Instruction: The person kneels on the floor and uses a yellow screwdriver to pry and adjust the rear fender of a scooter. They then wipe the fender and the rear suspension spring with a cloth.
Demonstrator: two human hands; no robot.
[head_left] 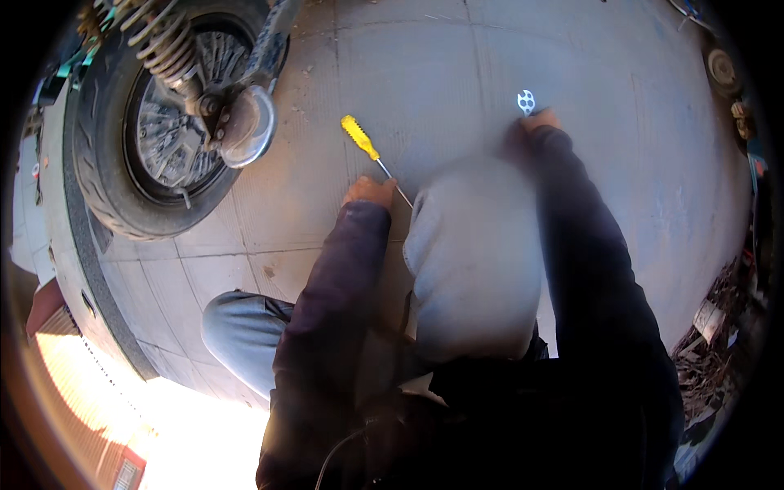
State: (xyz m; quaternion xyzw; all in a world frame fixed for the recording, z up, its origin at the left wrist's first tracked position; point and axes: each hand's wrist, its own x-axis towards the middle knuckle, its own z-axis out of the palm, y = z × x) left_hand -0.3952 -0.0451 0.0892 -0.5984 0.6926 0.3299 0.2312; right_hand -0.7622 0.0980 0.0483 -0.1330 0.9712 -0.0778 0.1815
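Note:
My left hand (pixel 370 192) is closed at the metal shaft of a screwdriver (pixel 359 137) with a ribbed yellow handle. The handle points up and to the left, beyond my fingers, and the shaft runs down to the right toward my knee. Farther off to the right, my right hand (pixel 541 121) is closed, and a flat silver spanner (pixel 526 101) with round holes and a notched end sticks out beyond it. Most of that hand's fingers and the rest of the spanner are hidden or blurred.
A motorcycle wheel (pixel 155 122) with a coil spring shock absorber (pixel 167 49) stands at the upper left. My bent knee (pixel 474 245) rises between my arms above the tiled floor (pixel 278 196). Dry debris (pixel 719 327) lies at the right edge, below a small wheel (pixel 722 69).

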